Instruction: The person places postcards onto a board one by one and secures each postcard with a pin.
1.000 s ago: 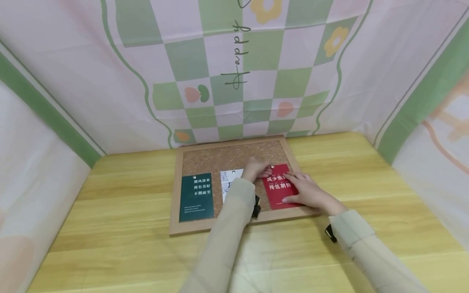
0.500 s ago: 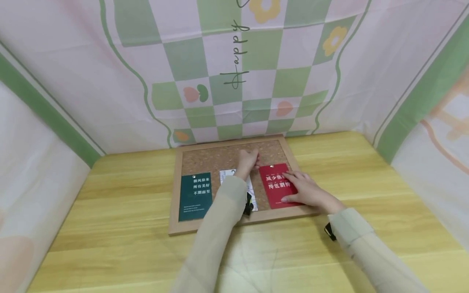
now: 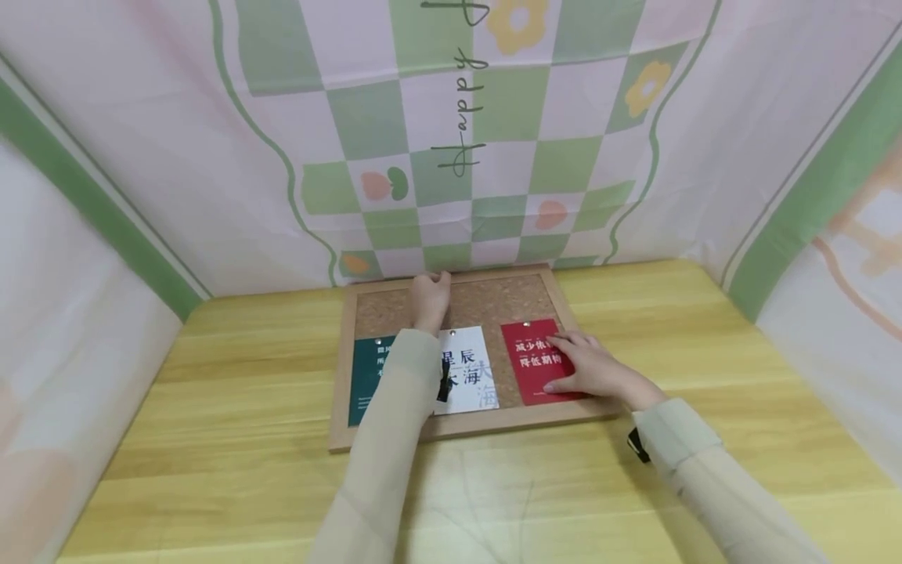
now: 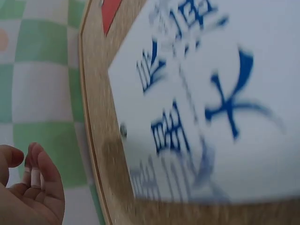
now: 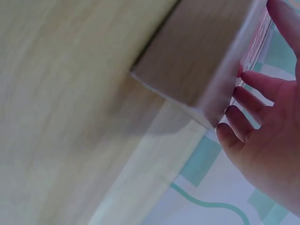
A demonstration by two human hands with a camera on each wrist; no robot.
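A cork board (image 3: 500,298) in a wooden frame lies on the table with three cards pinned to it: a dark green card (image 3: 364,384) at left, a white card (image 3: 472,368) in the middle, a red card (image 3: 524,368) at right. My left hand (image 3: 430,301) is over the upper part of the board, by its far edge. The left wrist view shows its fingers (image 4: 49,173) loosely curled, with nothing between them and the thumb. My left forearm hides part of the green card. My right hand (image 3: 599,372) rests with spread fingers on the red card and the frame's right side.
The yellow wood-grain table (image 3: 225,462) runs around the board on both sides and in front. A checked green and white curtain (image 3: 503,164) hangs right behind the board. More cloth closes in the left and right sides. Small round pins (image 3: 526,323) top the cards.
My left hand has left the top of the red card and moved left and back to the board's far edge, uncovering the white card. My right hand has stayed put. The head view has shifted slightly.
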